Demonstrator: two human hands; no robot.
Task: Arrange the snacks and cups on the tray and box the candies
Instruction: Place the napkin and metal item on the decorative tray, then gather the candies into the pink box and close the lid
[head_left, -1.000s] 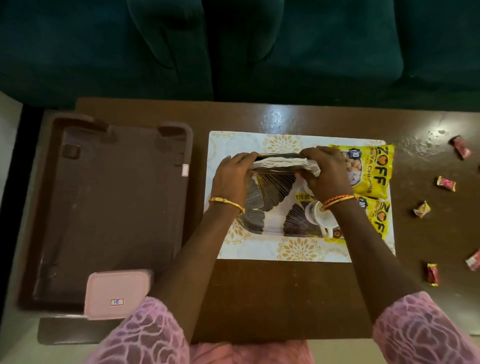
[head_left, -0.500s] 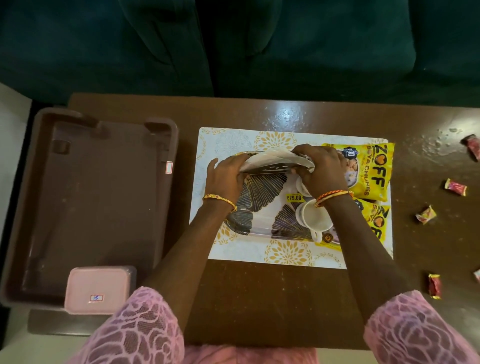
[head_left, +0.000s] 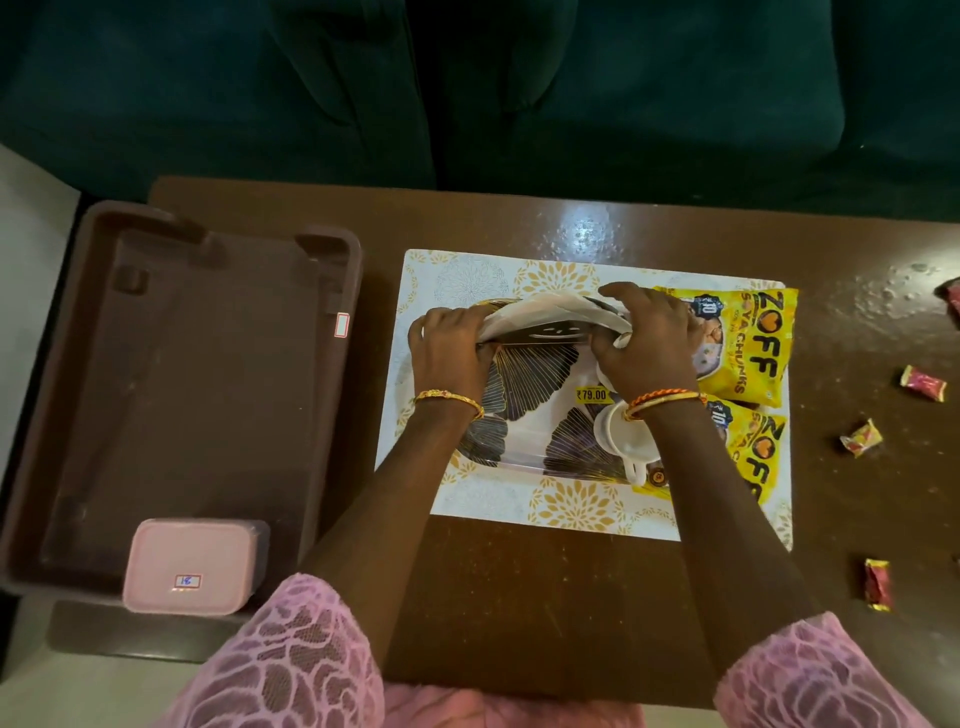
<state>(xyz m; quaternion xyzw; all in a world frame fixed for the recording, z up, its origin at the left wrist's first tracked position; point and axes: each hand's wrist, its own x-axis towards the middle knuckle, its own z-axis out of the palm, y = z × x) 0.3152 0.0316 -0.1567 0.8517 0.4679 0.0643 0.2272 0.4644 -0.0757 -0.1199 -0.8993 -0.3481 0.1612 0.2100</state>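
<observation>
— Both hands, left hand (head_left: 451, 343) and right hand (head_left: 649, 338), pinch a crumpled white plastic wrapper (head_left: 540, 317), probably the tray's cover.
— And the leaf-patterned rectangular tray (head_left: 524, 395)?
— Beneath them, long axis left-right; white cup (head_left: 621, 434) nearer the right.

A home living room: green sofa (head_left: 467, 93) behind coffee table (head_left: 519, 597).
</observation>
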